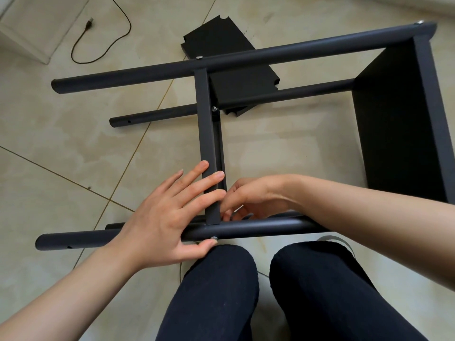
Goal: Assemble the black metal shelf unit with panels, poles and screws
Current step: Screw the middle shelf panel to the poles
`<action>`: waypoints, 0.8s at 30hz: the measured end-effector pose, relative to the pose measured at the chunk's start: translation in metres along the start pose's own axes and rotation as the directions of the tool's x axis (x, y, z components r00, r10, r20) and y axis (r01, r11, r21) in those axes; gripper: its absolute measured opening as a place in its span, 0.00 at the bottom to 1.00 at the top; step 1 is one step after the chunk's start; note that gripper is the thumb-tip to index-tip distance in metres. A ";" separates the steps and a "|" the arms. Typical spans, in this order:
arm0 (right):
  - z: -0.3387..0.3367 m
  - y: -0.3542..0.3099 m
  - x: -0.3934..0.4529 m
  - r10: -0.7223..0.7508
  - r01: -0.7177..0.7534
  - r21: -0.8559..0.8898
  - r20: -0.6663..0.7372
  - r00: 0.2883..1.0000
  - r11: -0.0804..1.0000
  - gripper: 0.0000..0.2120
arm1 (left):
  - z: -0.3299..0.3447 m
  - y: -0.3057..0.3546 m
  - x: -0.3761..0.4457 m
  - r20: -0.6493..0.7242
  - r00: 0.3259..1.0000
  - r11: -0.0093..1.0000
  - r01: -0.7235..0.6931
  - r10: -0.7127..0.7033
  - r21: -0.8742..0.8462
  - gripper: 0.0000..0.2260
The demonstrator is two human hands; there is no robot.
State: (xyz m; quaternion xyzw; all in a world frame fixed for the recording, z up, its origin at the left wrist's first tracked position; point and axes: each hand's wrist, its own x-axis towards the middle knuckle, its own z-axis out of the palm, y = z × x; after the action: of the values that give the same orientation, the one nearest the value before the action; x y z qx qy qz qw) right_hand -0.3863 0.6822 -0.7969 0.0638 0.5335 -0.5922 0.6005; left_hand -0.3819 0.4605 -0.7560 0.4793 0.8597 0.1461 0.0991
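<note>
Left hand (167, 217) of mine lying flat, fingers straight, pressing middle panel (206, 143) and near pole (246, 228), right hand (251, 198) curling behind it, grip hidden, loose panels (221, 40) and cable (103, 33) lying on floor (61, 143) beyond

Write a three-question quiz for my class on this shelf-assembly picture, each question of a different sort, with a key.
1. True or false: the left hand lies with straight fingers across the middle panel and the near pole.
2. Which lies loose on the floor behind the frame? A) spare black panels B) a hammer C) a paint tin
3. Fill in: the left thumb touches a silver ____ on the near pole.

Key
1. True.
2. A.
3. Screw. The right hand works with curled fingers behind the panel; what it holds is hidden.
</note>
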 end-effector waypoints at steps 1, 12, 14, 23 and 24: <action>-0.001 0.000 -0.002 0.003 -0.003 -0.003 0.006 1.000 1.000 0.18 | 0.000 0.000 0.000 0.002 1.000 1.000 -0.001 0.001 0.000 0.33; 0.003 -0.001 0.003 -0.016 0.016 -0.014 -0.027 1.000 1.000 0.19 | -0.002 0.001 0.001 0.011 1.000 1.000 0.006 -0.006 0.007 0.33; 0.001 -0.001 0.000 -0.008 0.008 -0.009 -0.008 1.000 1.000 0.20 | -0.002 0.001 0.000 0.016 1.000 1.000 0.010 -0.010 0.005 0.33; 0.004 -0.002 0.002 0.030 -0.032 -0.036 -0.064 0.997 0.999 0.14 | -0.001 0.001 0.001 0.010 1.000 1.000 0.009 -0.009 -0.006 0.33; 0.004 -0.002 0.003 0.026 -0.028 -0.030 -0.060 0.998 0.999 0.14 | -0.001 0.001 0.001 0.009 1.000 1.000 0.008 -0.008 -0.008 0.33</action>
State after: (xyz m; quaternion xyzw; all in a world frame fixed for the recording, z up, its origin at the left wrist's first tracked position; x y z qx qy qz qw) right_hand -0.3861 0.6770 -0.7963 0.0794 0.5595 -0.5736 0.5931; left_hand -0.3819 0.4614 -0.7550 0.4761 0.8605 0.1472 0.1055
